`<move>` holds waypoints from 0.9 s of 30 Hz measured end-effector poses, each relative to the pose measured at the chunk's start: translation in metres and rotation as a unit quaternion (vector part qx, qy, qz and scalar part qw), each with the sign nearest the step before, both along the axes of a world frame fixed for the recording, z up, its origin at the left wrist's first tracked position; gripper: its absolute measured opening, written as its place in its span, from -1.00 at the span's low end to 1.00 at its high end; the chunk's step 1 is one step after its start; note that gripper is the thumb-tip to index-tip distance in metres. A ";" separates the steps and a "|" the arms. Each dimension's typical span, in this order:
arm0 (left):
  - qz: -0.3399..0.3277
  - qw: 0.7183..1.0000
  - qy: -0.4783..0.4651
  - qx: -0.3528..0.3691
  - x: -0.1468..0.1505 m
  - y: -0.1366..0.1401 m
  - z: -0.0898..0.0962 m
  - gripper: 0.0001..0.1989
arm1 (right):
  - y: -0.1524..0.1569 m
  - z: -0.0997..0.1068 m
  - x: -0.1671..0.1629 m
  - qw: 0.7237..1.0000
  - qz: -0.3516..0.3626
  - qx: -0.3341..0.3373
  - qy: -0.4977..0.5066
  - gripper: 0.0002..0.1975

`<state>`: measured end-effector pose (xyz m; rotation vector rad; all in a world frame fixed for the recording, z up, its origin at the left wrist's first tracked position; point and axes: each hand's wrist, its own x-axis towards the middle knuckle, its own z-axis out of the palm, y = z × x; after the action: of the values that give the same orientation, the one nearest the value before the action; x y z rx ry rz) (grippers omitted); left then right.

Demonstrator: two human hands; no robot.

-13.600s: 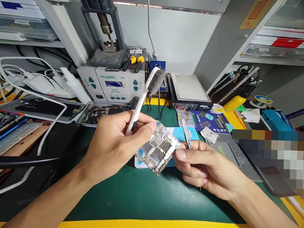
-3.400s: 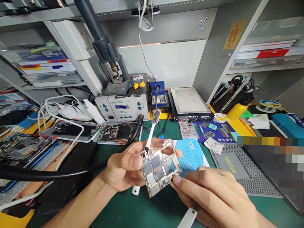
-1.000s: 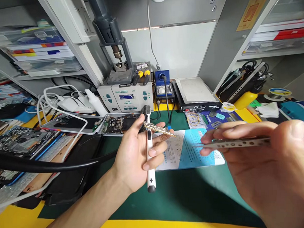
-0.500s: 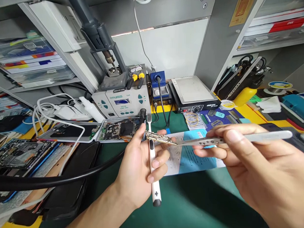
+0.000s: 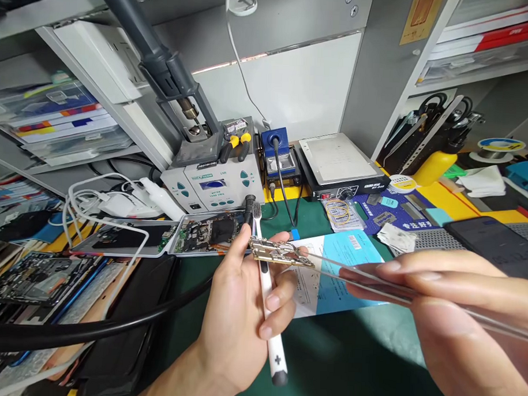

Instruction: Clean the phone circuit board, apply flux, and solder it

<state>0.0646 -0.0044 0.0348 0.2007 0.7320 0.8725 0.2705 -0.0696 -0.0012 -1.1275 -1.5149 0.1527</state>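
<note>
Fingers (image 5: pixel 281 320) of the left hand (image 5: pixel 236 309) curl round the toothbrush (image 5: pixel 266 287) handle, seemingly so thumb and forefinger can grip the circuit board (image 5: pixel 279 253) at the same time, aloft over the leaflet (image 5: pixel 338 247) on the desk (image 5: pixel 340 359). Tweezers (image 5: pixel 399 286) are pinched in the right hand (image 5: pixel 471 332), arms parted towards the board's nearer end; seen almost edge-on, that end does not clearly show whether the tips touch it.
</note>
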 end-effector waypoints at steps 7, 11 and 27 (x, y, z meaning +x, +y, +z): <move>0.004 1.000 0.006 -0.003 0.001 0.000 -0.001 -0.53 | 0.017 0.017 -0.015 0.999 0.012 0.033 -0.004 -0.84; 0.008 1.000 0.009 -0.011 0.001 -0.001 0.000 -0.52 | 0.016 0.015 -0.015 0.999 0.012 0.047 0.016 -0.87; 0.011 1.000 0.010 -0.001 0.001 -0.002 0.000 -0.52 | 0.005 0.006 -0.012 0.998 0.041 0.047 -0.025 -0.66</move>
<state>0.0655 -0.0061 0.0344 0.2012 0.7552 0.8910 0.2584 -0.0648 0.0050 -1.0010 -1.5974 0.1081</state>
